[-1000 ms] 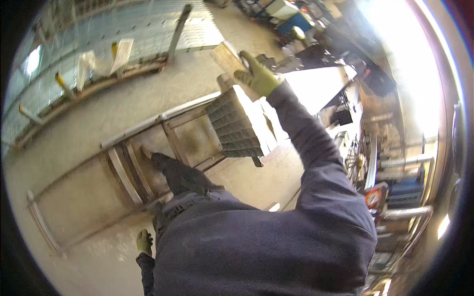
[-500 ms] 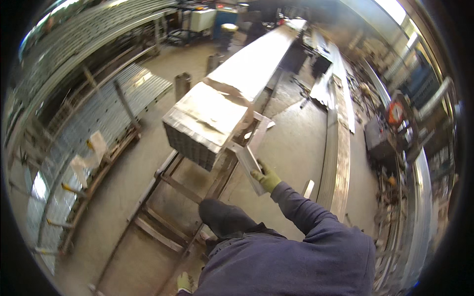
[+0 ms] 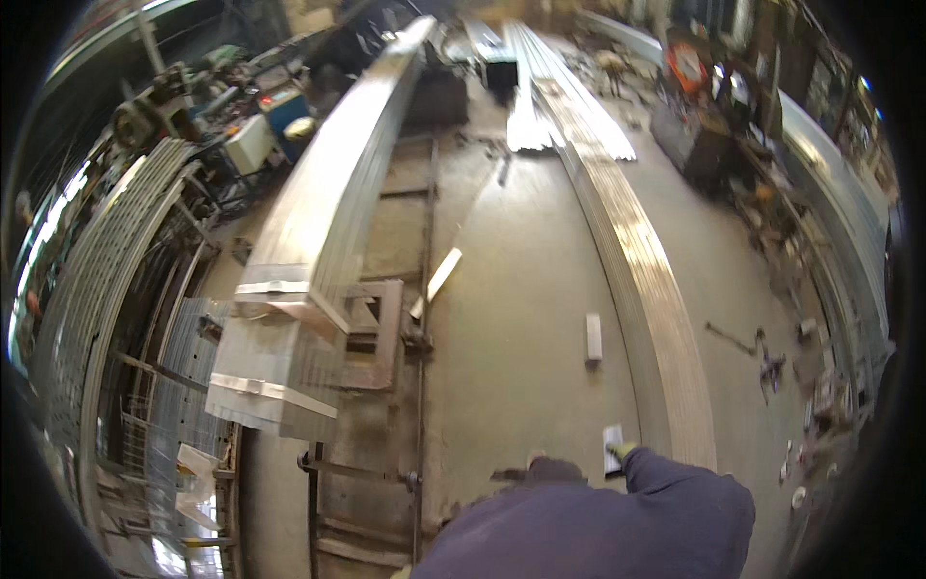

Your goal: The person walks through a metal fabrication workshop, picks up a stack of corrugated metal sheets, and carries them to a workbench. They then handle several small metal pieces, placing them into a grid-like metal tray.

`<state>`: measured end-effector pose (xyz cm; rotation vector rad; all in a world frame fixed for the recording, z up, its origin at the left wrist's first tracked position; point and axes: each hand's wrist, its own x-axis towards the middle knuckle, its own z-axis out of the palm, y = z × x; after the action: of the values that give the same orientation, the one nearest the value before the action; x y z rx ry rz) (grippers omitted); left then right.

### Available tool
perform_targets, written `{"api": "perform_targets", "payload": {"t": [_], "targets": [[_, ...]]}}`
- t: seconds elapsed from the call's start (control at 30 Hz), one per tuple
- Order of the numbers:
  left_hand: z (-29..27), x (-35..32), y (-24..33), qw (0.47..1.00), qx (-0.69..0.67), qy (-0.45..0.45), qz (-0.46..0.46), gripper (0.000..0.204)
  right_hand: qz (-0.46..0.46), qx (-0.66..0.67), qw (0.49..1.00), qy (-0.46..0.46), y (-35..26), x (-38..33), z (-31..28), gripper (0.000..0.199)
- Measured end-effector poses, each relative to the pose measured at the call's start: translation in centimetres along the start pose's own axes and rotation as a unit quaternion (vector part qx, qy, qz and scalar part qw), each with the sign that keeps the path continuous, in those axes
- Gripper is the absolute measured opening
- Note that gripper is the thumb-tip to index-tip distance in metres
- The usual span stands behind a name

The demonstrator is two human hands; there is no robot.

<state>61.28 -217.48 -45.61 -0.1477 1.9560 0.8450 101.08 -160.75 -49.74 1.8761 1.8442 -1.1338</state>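
My right hand point(image 3: 625, 450), in a yellow-green glove, is low at the right, largely covered by the dark sleeve. Its fingers are closed at the edge of a short, pale metal piece point(image 3: 612, 442) with a dark lower end. A long stack of ribbed metal lengths point(image 3: 666, 338) lies just to the right of it. Of my left hand point(image 3: 401, 573) only a pale sliver of glove shows at the bottom edge, its fingers hidden. Left of centre lies a long strapped bundle of metal profiles point(image 3: 328, 183), its near end bound with light bands.
A brown U-shaped metal frame point(image 3: 389, 333) juts out beside the bundle, above floor rails point(image 3: 421, 386). On the concrete floor lie a small white block point(image 3: 593, 338) and a pale strip point(image 3: 442, 275). Racks of metal lengths point(image 3: 116, 251) line the left; an orange reel point(image 3: 687, 68) stands far right.
My view and body have swung to the right. My right hand, with the metal piece, has moved from beside the bundle's near end toward the ribbed stack. My left hand has nearly left view.
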Motion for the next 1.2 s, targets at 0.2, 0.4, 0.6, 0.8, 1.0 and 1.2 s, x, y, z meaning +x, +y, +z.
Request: {"api": "perform_targets", "payload": {"t": [0.2,0.4,0.6,0.8,1.0,1.2], "targets": [[8.5,4.5,22.7,0.967,0.168,-0.09,0.167,0.048,0.091,0.175,0.97,0.142,-1.1,0.9,-12.8,0.082],[16.9,10.6,44.6,0.969,0.084,-0.159,0.171,0.046,-0.104,0.628,0.76,0.13,-9.2,-0.8,-26.5,0.08],[21.9,21.7,50.0,0.949,0.172,-0.235,0.125,0.032,-0.089,0.621,0.76,0.172,-15.1,7.9,-33.5,0.099],[19.3,28.7,56.4,0.925,0.257,-0.256,0.115,0.036,0.17,0.296,0.914,0.218,-13.8,19.5,-29.8,0.079],[18.1,35.5,70.5,0.99,0.118,-0.075,0.033,0.028,0.3,0.152,0.94,0.051,-14.2,20.4,-20.3,0.087],[23.4,44.2,85.5,0.99,0.08,-0.113,0.022,0.033,0.292,0.121,0.944,-0.094,-18.1,30.4,-20.4,0.095]]}}
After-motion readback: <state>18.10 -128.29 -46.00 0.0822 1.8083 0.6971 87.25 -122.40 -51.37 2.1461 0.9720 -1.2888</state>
